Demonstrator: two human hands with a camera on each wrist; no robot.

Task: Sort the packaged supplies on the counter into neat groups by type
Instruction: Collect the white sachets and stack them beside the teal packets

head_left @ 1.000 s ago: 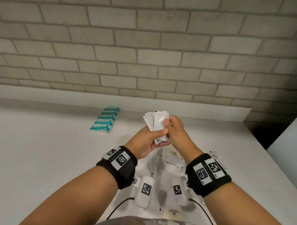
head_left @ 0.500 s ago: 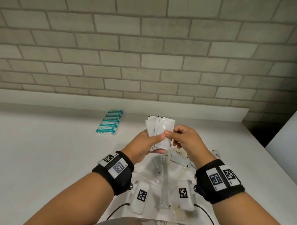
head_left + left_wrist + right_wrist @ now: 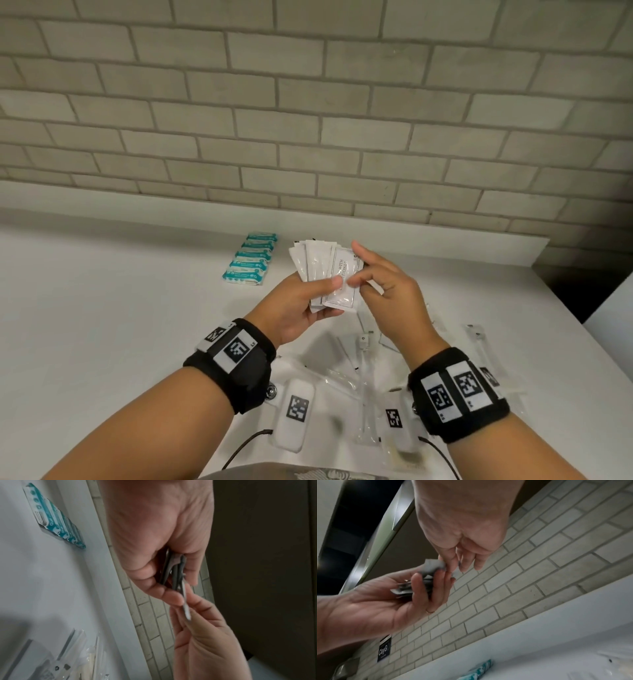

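Observation:
My left hand holds a fan of white sachets upright above the counter, thumb across their front. The front sachet carries printed text. My right hand pinches its right edge between thumb and fingers, with the index finger raised. The left wrist view shows the sachets edge-on in my left hand and my right hand pinching one. In the right wrist view my right hand touches the sachets.
A neat row of teal packets lies on the white counter at the back left of my hands. Several clear-wrapped items lie scattered under my wrists. A brick wall stands behind. The counter ends at a dark gap on the right.
The fan of sachets has spread wider, and a printed sachet now shows at its front. My right hand has shifted to that sachet's right edge and its fingers have spread.

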